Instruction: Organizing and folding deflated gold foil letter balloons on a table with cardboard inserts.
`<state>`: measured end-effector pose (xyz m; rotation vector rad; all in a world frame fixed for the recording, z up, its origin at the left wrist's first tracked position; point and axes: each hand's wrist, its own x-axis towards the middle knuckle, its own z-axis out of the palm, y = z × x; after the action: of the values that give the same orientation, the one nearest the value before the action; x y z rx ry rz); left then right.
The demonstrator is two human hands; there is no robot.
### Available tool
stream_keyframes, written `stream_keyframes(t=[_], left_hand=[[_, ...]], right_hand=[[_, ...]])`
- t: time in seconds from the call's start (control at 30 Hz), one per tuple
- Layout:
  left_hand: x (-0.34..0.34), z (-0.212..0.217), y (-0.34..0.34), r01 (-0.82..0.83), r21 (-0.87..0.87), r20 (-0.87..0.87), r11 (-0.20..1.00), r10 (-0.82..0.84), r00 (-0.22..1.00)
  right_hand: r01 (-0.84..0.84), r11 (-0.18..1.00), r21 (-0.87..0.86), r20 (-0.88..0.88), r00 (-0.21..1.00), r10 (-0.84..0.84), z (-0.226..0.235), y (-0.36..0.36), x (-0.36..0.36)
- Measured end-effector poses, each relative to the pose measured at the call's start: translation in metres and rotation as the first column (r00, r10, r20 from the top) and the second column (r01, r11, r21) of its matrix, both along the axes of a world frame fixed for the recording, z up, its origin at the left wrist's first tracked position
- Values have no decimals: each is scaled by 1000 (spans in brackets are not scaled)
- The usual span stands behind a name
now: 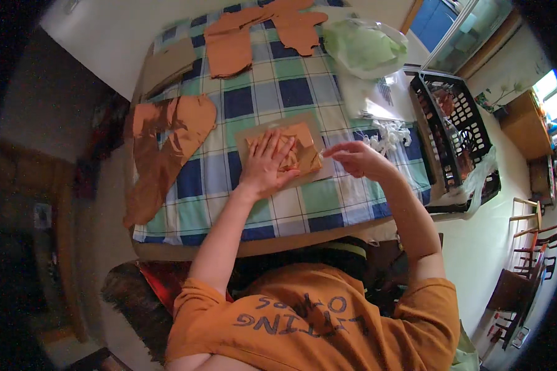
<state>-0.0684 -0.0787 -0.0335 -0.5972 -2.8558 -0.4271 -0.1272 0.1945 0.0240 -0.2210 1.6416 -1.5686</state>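
My left hand [267, 162] lies flat with spread fingers on a folded bundle of shiny orange-brown fabric [309, 162]. Under the bundle is a flat greyish board or sheet [247, 134], its edges showing around the cloth. Just right of the bundle hovers my right hand [360, 161], its index finger stretched toward the fabric's edge and the other fingers loosely bent. I see nothing held in it. A larger piece of the same shiny fabric [167, 151] is spread at the left of the checked cloth [238, 102].
Flat orange pieces [229, 46] lie at the far side, near a grey-brown flat stack [170, 65]. At right are a pale green plastic bag [365, 49], clear plastic sleeves [377, 102], white crumpled strings [387, 136] and a black perforated crate [467, 117].
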Motion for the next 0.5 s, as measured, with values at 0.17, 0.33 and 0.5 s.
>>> stream_keyframes(t=[0.17, 0.33, 0.5], left_hand=[[-2, -1, 0, 14, 16, -21, 1000, -14, 1000], [-3, -2, -1, 9, 2, -20, 1000, -9, 1000], [-1, 0, 1, -18, -44, 27, 999, 19, 999]], right_hand=[[-44, 999, 11, 175, 984, 41, 1, -18, 12], [-132, 991, 8, 286, 950, 124, -7, -28, -6], [-50, 998, -23, 232, 971, 54, -7, -9, -13]])
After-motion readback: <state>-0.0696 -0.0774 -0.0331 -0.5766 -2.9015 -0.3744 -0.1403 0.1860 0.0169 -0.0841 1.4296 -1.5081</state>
